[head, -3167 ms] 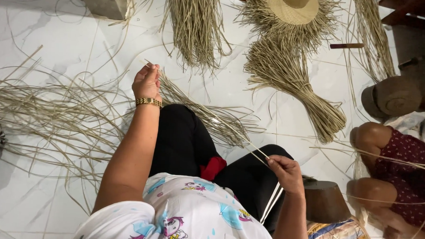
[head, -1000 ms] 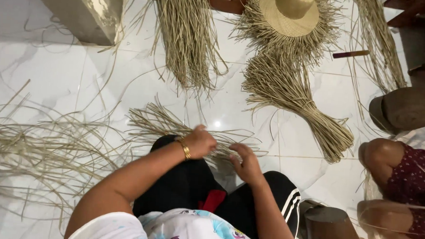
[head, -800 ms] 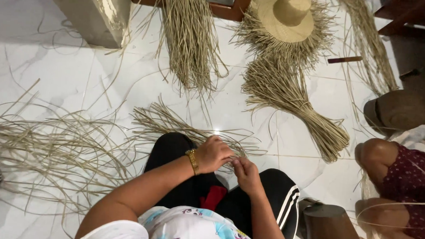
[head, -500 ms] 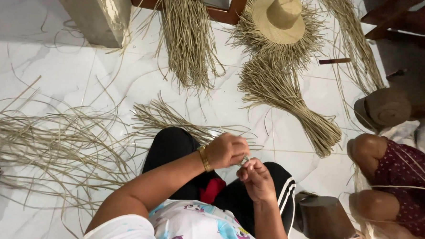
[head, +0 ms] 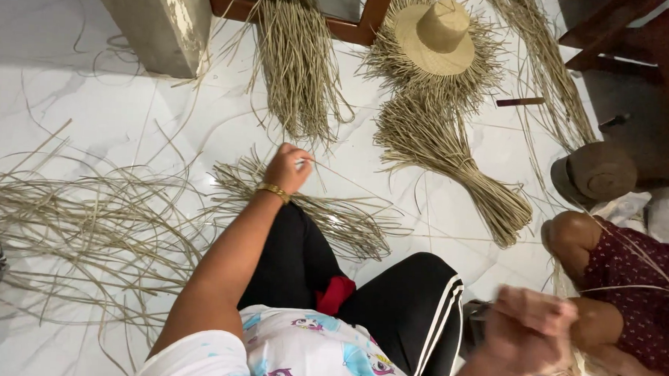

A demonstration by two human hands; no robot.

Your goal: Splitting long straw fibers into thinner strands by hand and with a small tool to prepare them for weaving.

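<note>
The left hand [head: 289, 169] reached out over the knee, fingers pinched on a thin straw strand [head: 350, 183] above a bundle of straw [head: 326, 218] on the white floor [head: 67, 116]. The right hand [head: 527, 332] was blurred near the hip, fingers curled. An unfinished straw hat [head: 435, 36] lay beyond, fringe spread.

The left arm stretches out from the bottom of the frame up toward the middle. It is bare and almost straight. The left hand [head: 288, 168] is just above the middle of the frame, with the fingers curled in and pinched together. The right hand [head: 530, 330] is low down at the lower right. It looks blurry, and its fingers are bent and closed in a loose fist.
</note>
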